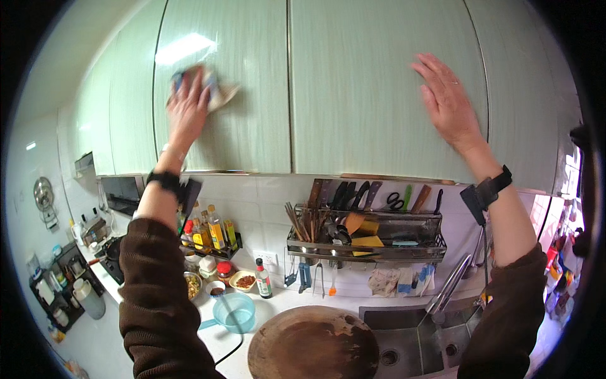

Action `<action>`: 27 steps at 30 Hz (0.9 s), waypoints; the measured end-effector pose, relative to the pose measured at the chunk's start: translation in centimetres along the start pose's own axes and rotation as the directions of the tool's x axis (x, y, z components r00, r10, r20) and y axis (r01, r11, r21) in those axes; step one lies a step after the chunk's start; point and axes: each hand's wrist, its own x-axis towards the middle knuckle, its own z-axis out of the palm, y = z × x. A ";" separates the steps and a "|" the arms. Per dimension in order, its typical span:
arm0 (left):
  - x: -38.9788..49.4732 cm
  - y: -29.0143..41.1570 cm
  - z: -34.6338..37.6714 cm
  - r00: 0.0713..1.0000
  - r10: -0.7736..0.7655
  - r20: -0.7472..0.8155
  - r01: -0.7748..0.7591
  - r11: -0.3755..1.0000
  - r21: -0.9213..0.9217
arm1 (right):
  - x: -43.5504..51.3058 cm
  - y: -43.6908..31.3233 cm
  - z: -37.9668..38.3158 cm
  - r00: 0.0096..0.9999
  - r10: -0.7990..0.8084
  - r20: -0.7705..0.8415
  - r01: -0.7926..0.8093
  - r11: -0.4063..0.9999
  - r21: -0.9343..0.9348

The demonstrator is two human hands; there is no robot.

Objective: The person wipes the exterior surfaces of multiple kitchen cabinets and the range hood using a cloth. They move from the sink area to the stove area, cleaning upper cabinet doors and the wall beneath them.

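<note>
My left hand (pixel 188 106) presses a crumpled cloth (pixel 220 97), beige with some blue, against a pale green wall cabinet door (pixel 236 137). Hand and cloth are blurred. Part of the cloth is hidden under the fingers. Over the door to the right (pixel 360 104), my right hand (pixel 442 97) is raised with its fingers extended and the thumb apart, holding nothing. Whether it touches the door I cannot tell. Both wrists wear black straps with a small device.
Below the cabinets hangs a metal rack (pixel 367 251) with knives, chopsticks and utensils. On the counter are a round wooden board (pixel 312 346), a blue plastic dipper (pixel 234 312), a sauce bottle (pixel 263 279) and small bowls. A steel sink (pixel 397 336) lies at right, oil bottles (pixel 215 227) at left.
</note>
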 end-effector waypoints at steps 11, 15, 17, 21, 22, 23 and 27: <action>-9.9 9.4 -6.0 0.824 0.566 0.029 -0.454 0.690 -0.564 | 2.7 -7.6 2.8 0.983 0.153 0.101 -0.150 0.988 -0.035; -8.8 14.0 -7.5 0.721 0.688 -0.080 -0.600 0.562 -0.569 | 4.0 -11.7 3.7 0.979 0.155 0.133 -0.155 0.988 -0.006; -10.2 12.2 -7.1 0.726 0.679 -0.106 -0.620 0.580 -0.529 | 4.1 -12.3 3.3 0.974 0.178 0.142 -0.183 0.983 0.025; -12.9 5.9 -6.0 0.727 0.664 -0.173 -0.619 0.525 -0.584 | 3.1 -11.7 2.3 0.931 0.266 0.251 -0.269 0.963 -0.022; -12.9 4.8 -5.7 0.780 0.615 -0.114 -0.554 0.597 -0.580 | 2.7 -11.5 2.2 0.961 0.183 0.205 -0.185 0.983 -0.010; -12.7 4.4 -5.8 0.821 0.569 -0.049 -0.490 0.658 -0.572 | 2.4 -11.3 2.2 0.965 0.175 0.196 -0.174 0.984 -0.022; -11.8 6.2 -7.8 0.847 0.531 0.031 -0.393 0.663 -0.637 | 1.7 -11.2 2.7 0.972 0.167 0.166 -0.157 0.985 -0.069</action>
